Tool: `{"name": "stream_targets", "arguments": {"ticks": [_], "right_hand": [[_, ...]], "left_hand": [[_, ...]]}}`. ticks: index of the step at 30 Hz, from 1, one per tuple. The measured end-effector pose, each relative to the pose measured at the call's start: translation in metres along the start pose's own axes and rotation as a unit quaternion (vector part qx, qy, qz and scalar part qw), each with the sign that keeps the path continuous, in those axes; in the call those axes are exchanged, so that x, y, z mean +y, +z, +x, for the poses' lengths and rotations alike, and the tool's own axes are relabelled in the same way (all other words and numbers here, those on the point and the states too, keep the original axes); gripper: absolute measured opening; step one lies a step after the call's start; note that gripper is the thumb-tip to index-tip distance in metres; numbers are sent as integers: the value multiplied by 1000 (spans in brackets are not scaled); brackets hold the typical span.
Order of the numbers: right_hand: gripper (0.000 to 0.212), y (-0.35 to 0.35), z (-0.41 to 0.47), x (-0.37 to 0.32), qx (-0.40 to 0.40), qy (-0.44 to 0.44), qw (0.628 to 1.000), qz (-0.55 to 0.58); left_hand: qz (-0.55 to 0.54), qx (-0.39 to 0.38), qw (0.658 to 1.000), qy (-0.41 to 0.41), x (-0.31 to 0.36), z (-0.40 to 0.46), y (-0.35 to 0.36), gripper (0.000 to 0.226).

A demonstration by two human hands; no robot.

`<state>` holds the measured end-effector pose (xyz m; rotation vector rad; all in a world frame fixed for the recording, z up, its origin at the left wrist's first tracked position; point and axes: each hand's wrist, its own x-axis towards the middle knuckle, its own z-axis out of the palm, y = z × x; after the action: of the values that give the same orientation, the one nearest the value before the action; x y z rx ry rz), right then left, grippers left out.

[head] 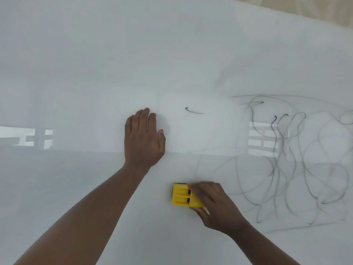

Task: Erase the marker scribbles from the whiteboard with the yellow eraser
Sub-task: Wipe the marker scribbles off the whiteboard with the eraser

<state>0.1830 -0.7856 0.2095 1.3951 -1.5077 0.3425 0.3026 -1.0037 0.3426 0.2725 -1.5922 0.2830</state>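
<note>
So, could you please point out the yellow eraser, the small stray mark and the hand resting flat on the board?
yellow eraser (180,196): head view, ribbed top face.
small stray mark (193,111): head view, middle of the curved stroke.
left hand (142,140): head view, back of the hand.

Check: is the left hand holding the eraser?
No, the left hand lies flat on the whiteboard; the right hand grips the yellow eraser.

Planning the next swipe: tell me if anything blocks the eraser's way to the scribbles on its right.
Nothing visible does. The yellow eraser, held in the right hand, has bare whiteboard between it and the scribbles. The left hand rests flat up-left, off that path.
</note>
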Motion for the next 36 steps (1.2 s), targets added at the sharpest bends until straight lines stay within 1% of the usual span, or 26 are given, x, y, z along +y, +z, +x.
{"name": "stream_targets", "arguments": {"ticks": [2, 3, 5, 7, 12, 15, 19, 24, 29, 33, 36], "right_hand": [[53, -7, 41, 6, 41, 32, 999, 5], [55, -10, 58, 10, 62, 51, 997, 7], [58, -18, 92, 19, 102, 81, 992, 5], [59, -27, 120, 27, 134, 96, 986, -2], [60, -56, 167, 52, 183, 135, 973, -29], [60, -76, 178, 74, 207, 171, 963, -25], [61, -97, 175, 107, 230, 224, 947, -14], [58, -121, 155, 154, 264, 261, 928, -16], [59, -144, 119, 212, 297, 300, 906, -22], [61, -164, 87, 261, 309, 328, 892, -36], [59, -183, 62, 300, 317, 343, 882, -64]], "left_hand": [[-38, 26, 999, -12, 4, 10, -3, 37], [-54, 34, 998, -10, 5, 13, -3, 36], [-63, 34, 997, 14, 8, 20, -4, 42], [-62, 16, 997, 36, 12, 26, -4, 49], [-82, 5, 997, -6, 32, 42, -1, 55], [-68, -16, 998, 2, 45, 49, 2, 60], [-44, -48, 997, 29, 63, 57, 8, 64], [-43, -63, 995, 63, 103, 68, 20, 66], [-36, -59, 995, 73, 154, 75, 41, 67], [-21, -56, 996, 59, 178, 73, 56, 68], [-6, -46, 997, 57, 179, 71, 61, 69]]}}
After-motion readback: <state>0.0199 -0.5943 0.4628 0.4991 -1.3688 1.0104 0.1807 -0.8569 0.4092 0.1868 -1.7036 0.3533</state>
